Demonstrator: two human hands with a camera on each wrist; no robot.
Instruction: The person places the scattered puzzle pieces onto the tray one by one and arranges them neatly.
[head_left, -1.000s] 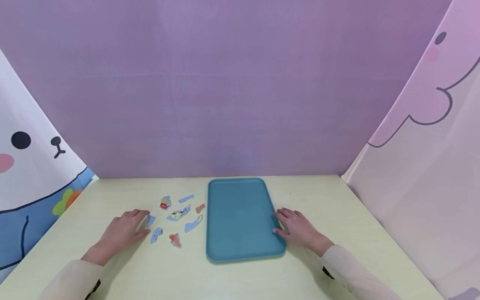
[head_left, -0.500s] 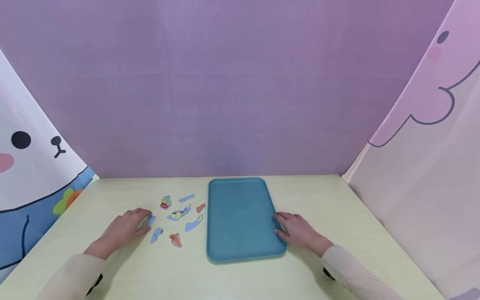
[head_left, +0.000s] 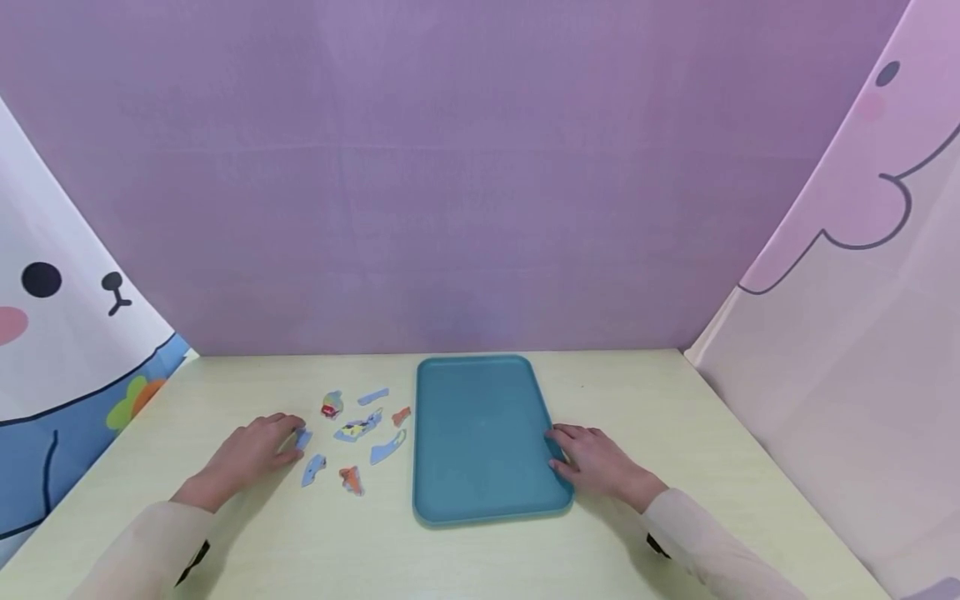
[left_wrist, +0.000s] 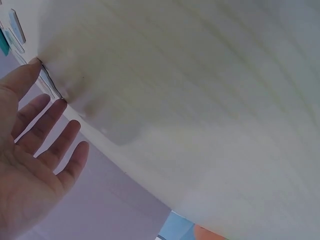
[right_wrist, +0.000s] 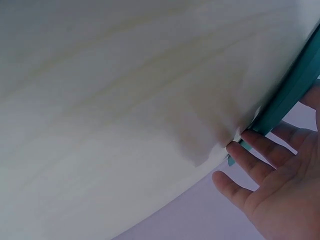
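At the left of the table, my left hand (head_left: 251, 457) has its thumb and fingertips at the two ends of a small blue puzzle piece (head_left: 303, 438), pinching it flat on the table. In the left wrist view, the thumb (left_wrist: 25, 75) and fingers border the piece's dark edge; the ring and little fingers are free. My right hand (head_left: 596, 462) rests its thumb and fingertips against the right rim of a teal tray (head_left: 483, 442). From the right wrist view, its fingers (right_wrist: 255, 162) look loosely extended beside the tray wall (right_wrist: 290, 92).
Several loose puzzle pieces lie left of the tray, among them a blue and yellow one (head_left: 358, 427), an orange one (head_left: 350, 480) and a curved blue one (head_left: 387, 448). A purple cloth (head_left: 450, 183) hangs behind the pale table (head_left: 480, 562), with printed cloths at both sides.
My left hand has shifted slightly forward and right, its thumb closing in on the blue piece. The right fingertips have drawn together a little at the tray rim. The tray stays put.
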